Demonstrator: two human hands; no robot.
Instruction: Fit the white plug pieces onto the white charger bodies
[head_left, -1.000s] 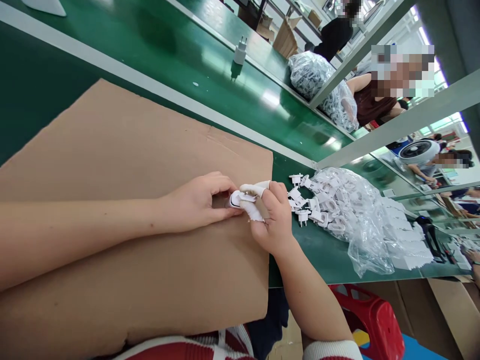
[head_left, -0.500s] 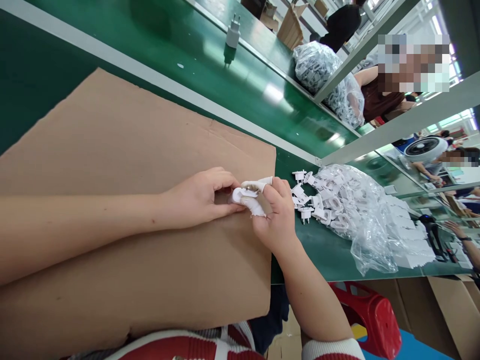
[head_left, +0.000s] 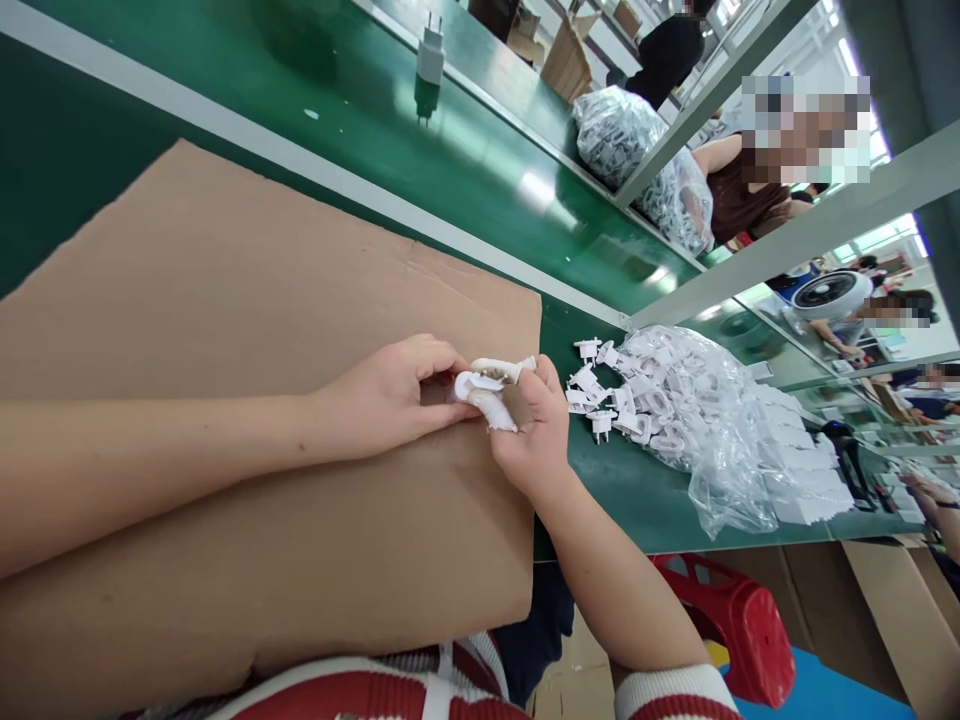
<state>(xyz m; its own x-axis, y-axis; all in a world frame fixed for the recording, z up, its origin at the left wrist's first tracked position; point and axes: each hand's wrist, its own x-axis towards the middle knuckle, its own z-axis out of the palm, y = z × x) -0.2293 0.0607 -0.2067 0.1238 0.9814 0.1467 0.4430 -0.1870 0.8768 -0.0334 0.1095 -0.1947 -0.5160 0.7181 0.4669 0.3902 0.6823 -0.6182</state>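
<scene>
Over the cardboard sheet (head_left: 315,300), my left hand (head_left: 382,395) reaches in from the left, thumb and fingers pinching a small white plastic piece (head_left: 471,385). From the right, my right hand (head_left: 536,440) closes on the same piece with thumb and index finger. White finger covers (head_left: 496,410), soiled in places, wrap those two fingertips. Much of the piece is hidden by the fingers, so its exact kind cannot be told. Just right of my right hand lie loose white two-pin plug parts (head_left: 592,390).
A clear plastic bag (head_left: 705,430) of white plug parts spills on the green bench, with stacked white pieces (head_left: 814,460) beyond. A white charger (head_left: 430,58) stands across the green surface. Metal posts (head_left: 810,220), a red stool (head_left: 750,630) and co-workers are at the right.
The whole view has shifted slightly, so the bench and bags sit a little further left. Both hands keep their hold on the white piece, with hardly any finger movement.
</scene>
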